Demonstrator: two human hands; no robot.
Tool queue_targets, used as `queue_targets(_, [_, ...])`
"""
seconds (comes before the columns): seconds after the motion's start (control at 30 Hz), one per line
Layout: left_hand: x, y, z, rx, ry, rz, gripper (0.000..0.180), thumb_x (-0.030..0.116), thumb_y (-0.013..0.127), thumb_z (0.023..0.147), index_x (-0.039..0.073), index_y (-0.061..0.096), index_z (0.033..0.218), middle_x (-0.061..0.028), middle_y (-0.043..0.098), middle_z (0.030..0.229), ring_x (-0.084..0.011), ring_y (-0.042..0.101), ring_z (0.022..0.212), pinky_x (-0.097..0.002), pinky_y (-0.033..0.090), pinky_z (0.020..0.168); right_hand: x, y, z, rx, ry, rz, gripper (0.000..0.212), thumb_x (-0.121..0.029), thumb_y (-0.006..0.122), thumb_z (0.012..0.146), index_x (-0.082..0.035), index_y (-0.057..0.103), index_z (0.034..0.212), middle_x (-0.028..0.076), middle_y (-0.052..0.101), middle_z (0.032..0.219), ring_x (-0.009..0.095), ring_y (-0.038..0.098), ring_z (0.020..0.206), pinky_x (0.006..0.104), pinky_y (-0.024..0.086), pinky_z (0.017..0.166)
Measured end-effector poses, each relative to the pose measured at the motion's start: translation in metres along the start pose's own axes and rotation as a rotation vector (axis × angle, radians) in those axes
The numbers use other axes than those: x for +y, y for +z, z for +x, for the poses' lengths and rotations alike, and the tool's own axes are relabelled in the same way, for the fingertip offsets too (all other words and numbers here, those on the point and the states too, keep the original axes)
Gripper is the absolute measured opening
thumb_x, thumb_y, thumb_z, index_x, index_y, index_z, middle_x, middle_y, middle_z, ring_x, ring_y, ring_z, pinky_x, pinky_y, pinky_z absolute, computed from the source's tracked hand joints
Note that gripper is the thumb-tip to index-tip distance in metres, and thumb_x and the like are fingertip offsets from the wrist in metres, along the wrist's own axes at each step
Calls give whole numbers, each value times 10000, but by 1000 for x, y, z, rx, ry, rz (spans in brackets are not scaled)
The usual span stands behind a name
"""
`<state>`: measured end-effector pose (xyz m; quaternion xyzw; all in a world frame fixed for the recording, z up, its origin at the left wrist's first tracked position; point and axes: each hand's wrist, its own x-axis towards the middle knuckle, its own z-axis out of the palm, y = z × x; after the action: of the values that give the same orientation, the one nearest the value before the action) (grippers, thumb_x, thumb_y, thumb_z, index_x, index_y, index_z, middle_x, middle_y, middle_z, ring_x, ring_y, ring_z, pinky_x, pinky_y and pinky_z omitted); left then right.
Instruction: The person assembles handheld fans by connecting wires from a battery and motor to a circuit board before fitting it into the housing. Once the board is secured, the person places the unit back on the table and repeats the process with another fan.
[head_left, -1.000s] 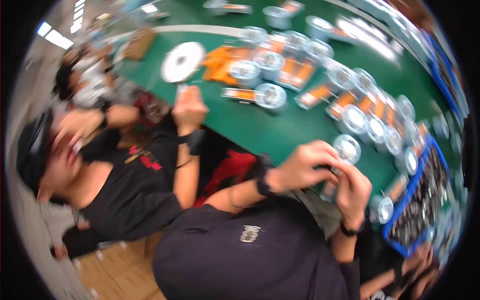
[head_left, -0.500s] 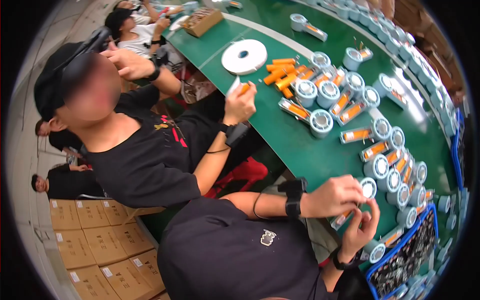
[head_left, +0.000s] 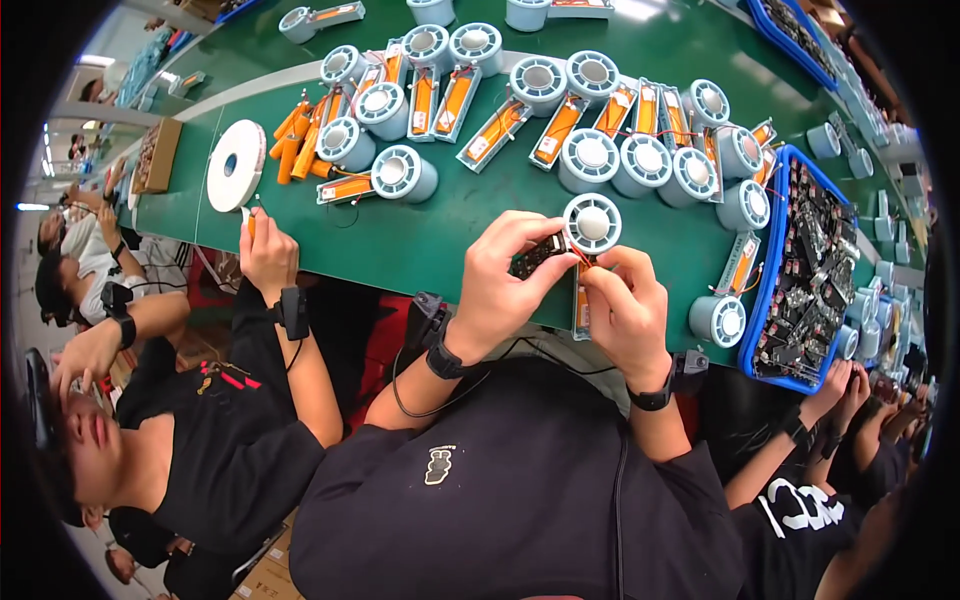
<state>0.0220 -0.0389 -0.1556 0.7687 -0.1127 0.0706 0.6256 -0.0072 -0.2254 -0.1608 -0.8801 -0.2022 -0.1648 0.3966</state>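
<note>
I'm in a factory workroom: people line a long green counter (head_left: 400, 240) strewn with matching round pale-blue parts (head_left: 593, 223), a blue bin (head_left: 768, 270) heaped with circuit boards (head_left: 805, 270) at frame right, cardboard boxes (head_left: 270, 580) lower left.

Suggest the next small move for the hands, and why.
I'd probably steady the dark board and guide the red wires toward its near end: the left hand grips the board beside the round blue unit, and the right hand seems to pinch the wires close by. Whether they're already joined, I can't tell.
</note>
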Motion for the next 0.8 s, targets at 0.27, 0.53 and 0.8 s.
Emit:
queue_targets(0.27, [-7,-19,3,-117,165,228,372,-3,835,736,67,742,1089,-82,690,1047,-253,671,980,-369,550,864,3,-3,-2,128,131,217,155,103,725,806,-8,669,899,85,679,1062,118,628,654,257,465,527])
queue_targets(0.53, [-10,-38,6,-399,396,330,322,40,813,722,110,763,1033,-28,684,1048,-271,614,1124,-446,482,987,-2,3,3,125,93,327,148,98,728,825,5,713,939,122,766,956,134,699,719,228,496,577])
queue_targets(0.8, [-9,-31,4,-299,337,144,431,0,808,726,97,730,1139,-46,708,1041,-274,653,1048,-438,488,982,-12,10,7,114,175,284,216,77,758,823,15,755,1030,128,769,926,180,735,748,267,555,637])
